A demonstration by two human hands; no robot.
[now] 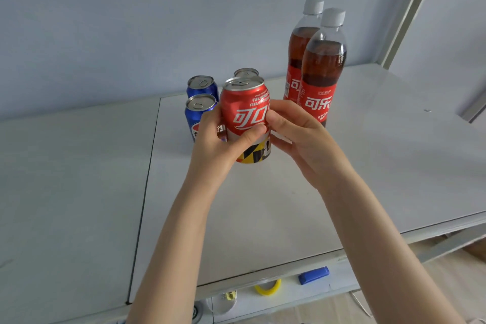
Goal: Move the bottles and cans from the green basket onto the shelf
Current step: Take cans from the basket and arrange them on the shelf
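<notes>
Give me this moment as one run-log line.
phase: placing | held: red cola can in left hand and right hand | on shelf: two blue cans, another can, two cola bottles | basket: out of view

Your colours and patterns:
- Can (246, 110) in your hands: red, white lettering, silver top, with a yellow, black and white geometric band at its base.
- Two cans (196, 113) toward the shelf's back edge: blue, silver tops; the nearer one bears a red, white and blue round logo.
- Two bottles (324, 66): clear, dark brown drink, red labels with white characters, pale grey caps.
- Shelf (368, 166): plain white.
- Below its front edge: a yellow ring (268, 287) and a blue block (313, 275).
</notes>
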